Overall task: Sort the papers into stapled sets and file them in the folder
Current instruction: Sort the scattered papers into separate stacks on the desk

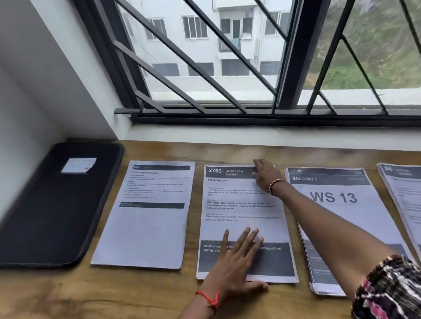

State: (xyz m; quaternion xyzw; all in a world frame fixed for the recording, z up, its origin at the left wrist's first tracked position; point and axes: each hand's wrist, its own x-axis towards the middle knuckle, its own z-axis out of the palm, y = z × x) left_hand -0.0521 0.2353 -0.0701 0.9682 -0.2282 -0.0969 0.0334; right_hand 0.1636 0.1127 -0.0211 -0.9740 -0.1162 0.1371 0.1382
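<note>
Now left hand (237,260) and right hand (266,174) press the 2763 stack (241,207), fingers straight; folder (50,212) closed.

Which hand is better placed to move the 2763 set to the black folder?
Likely left: left hand lies flat on the 2763 set, nearer the black folder; right hand touches its far corner.

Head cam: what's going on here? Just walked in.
A person is sorting papers on a wooden desk under a window. Four paper stacks lie in a row. Both hands are on the "2763 Living Room" stack: the left hand lies flat on its lower part, the right hand touches its top right corner. The leftmost stack, the "WS 13" stack and the far-right stack are untouched. The black folder lies closed at the far left, nothing filed yet.
</note>
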